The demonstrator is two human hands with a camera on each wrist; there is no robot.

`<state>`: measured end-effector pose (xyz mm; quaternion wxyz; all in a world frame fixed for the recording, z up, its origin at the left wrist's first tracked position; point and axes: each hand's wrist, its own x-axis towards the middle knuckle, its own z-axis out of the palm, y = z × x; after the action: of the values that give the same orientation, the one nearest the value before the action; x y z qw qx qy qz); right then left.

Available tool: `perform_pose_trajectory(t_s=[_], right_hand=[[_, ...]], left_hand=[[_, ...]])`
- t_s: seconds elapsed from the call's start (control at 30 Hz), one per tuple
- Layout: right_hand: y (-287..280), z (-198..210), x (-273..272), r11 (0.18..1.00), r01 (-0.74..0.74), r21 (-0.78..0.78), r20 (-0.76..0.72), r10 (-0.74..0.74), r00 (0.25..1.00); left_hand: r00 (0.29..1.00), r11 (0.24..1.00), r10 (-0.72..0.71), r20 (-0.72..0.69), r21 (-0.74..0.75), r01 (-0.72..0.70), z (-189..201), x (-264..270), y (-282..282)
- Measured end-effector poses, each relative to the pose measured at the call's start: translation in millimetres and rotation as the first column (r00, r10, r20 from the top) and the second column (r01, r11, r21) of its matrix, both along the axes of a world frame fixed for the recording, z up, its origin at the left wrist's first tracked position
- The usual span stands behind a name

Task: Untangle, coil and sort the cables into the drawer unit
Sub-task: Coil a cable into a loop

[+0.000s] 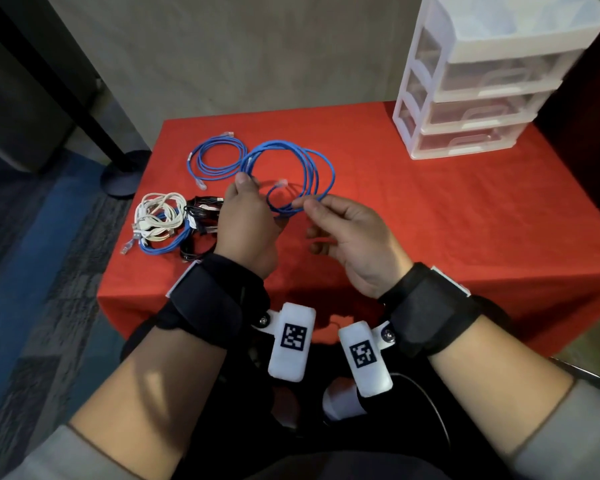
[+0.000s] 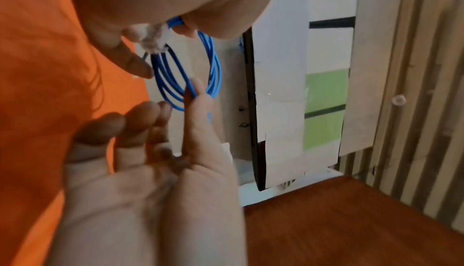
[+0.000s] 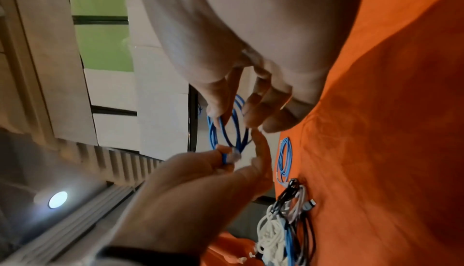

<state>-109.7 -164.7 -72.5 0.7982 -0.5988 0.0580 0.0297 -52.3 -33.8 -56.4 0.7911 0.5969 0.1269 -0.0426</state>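
Observation:
A coiled blue network cable (image 1: pixel 310 171) hangs in the air over the middle of the red-clothed table (image 1: pixel 430 220). My left hand (image 1: pixel 245 188) grips the coil's left side, its fingers curled round the strands (image 2: pixel 213 67) close to a clear plug (image 2: pixel 153 40). My right hand (image 1: pixel 312 207) pinches a strand at the coil's near edge between thumb and forefinger (image 3: pixel 218 111); its other fingers are loosely curled. A second blue coil (image 1: pixel 199 164) lies flat behind my left hand. A tangle of white, blue and black cables (image 1: pixel 163 220) sits at the table's left edge. The white drawer unit (image 1: pixel 482 81) stands at the far right, drawers closed.
The table's left and near edges drop to carpeted floor. A black pole with a round base (image 1: pixel 118 181) stands on the floor just left of the table. Bare red cloth stretches between my hands and the drawer unit.

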Motion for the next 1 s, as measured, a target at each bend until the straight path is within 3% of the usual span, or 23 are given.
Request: perform_pose_trajectory(t_s=[0.17,0.27,0.33,0.37,0.43,0.53,0.6,0.63,0.77,0.8,0.9,1.0], right_hand=[[2.1,-2.8,-1.7,0.955,0.098,-0.281,0.143,-0.06,0.988],[-8.2,2.1,-4.2,0.921,-0.137,-0.366,0.095,0.183,0.979],[-21.5,11.4,-2.0,0.854,-0.318,-0.412,0.019,0.357,0.934],[-29.3,16.8,1.0,0.822,-0.34,-0.457,0.005,0.384,0.923],[-45.6,27.2,7.5,0.789,-0.294,-0.539,0.025,0.364,0.931],[-65.9,36.4,16.8,0.842,-0.131,-0.523,0.096,0.211,0.973],[-74.5,36.7,18.4,0.825,-0.026,-0.565,0.18,0.154,0.972],[-77.0,35.3,17.8,0.785,0.024,-0.62,0.237,0.157,0.959],[-75.9,31.8,15.4,0.468,0.154,-0.87,0.348,0.362,0.865],[-73.8,31.4,16.8,0.459,0.131,-0.879,0.337,0.403,0.851],[-66.2,30.1,19.6,0.564,-0.048,-0.824,0.23,0.411,0.882],[-64.7,28.9,26.6,0.535,0.053,-0.843,0.273,0.342,0.899]], left_hand=[[0.99,0.98,-0.043,-0.137,-0.199,0.016,7.7,-5.4,-5.3],[0.991,0.987,-0.025,-0.135,-0.158,0.004,9.6,-7.4,-3.9],[0.994,0.994,-0.013,-0.112,-0.11,0.001,9.8,-9.5,-1.3],[0.996,0.998,-0.018,-0.085,-0.064,0.013,8.8,-9.2,1.1],[1.0,0.995,-0.022,0.003,0.092,0.022,7.1,-6.3,7.0],[0.994,0.976,-0.034,0.105,0.22,0.01,13.8,-2.8,15.4],[0.974,0.947,-0.156,0.163,0.305,0.101,17.6,-7.1,17.3],[0.951,0.916,-0.254,0.177,0.359,0.178,18.6,-11.2,17.6],[0.823,0.78,-0.546,0.155,0.453,0.432,23.5,-26.2,15.1],[0.8,0.766,-0.578,0.162,0.443,0.465,26.1,-27.9,13.6],[0.768,0.73,-0.629,0.125,0.436,0.527,30.5,-29.9,11.3],[0.738,0.672,-0.672,0.063,0.47,0.572,24.4,-30.3,10.9]])
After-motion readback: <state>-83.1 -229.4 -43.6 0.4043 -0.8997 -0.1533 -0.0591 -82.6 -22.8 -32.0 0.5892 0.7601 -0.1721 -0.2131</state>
